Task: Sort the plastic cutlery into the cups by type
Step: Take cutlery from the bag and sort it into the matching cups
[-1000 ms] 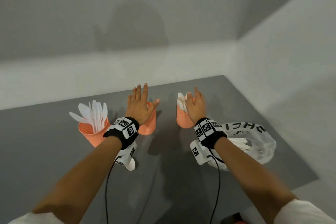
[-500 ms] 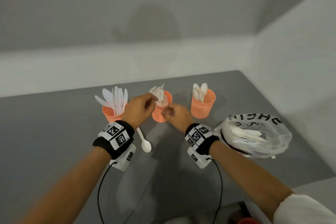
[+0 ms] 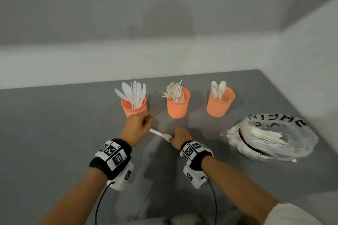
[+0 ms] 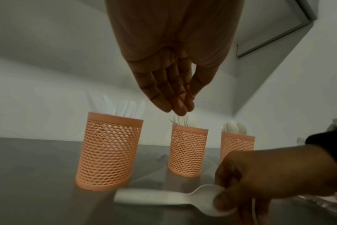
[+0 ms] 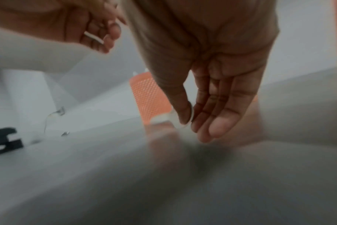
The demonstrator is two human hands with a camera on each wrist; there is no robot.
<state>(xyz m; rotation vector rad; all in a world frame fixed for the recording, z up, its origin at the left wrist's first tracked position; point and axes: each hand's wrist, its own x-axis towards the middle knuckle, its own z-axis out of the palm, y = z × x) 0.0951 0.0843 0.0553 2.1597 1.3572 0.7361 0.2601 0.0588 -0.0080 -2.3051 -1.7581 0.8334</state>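
Observation:
Three orange mesh cups stand in a row: the knife cup (image 3: 134, 108) on the left, the fork cup (image 3: 178, 106) in the middle, the spoon cup (image 3: 220, 105) on the right. A white plastic spoon (image 3: 160, 134) lies on the grey table (image 3: 54, 133) in front of them. My right hand (image 3: 172, 139) pinches the spoon (image 4: 160, 196) at its bowl end, thumb against fingers, right hand (image 5: 190, 121) low on the table. My left hand (image 3: 148, 121) hovers above the handle end beside the knife cup (image 4: 108, 152). The left hand (image 4: 181, 105) hangs loosely bent and holds nothing.
A clear plastic bag (image 3: 270, 137) with black lettering lies at the right and holds several more white cutlery pieces. Grey walls close the table at the back and right. The table's near edge runs just below my forearms.
Both hands have drawn back from the cups towards me. My left hand has left the fork cup. My right hand has taken hold of the spoon that lay on the table.

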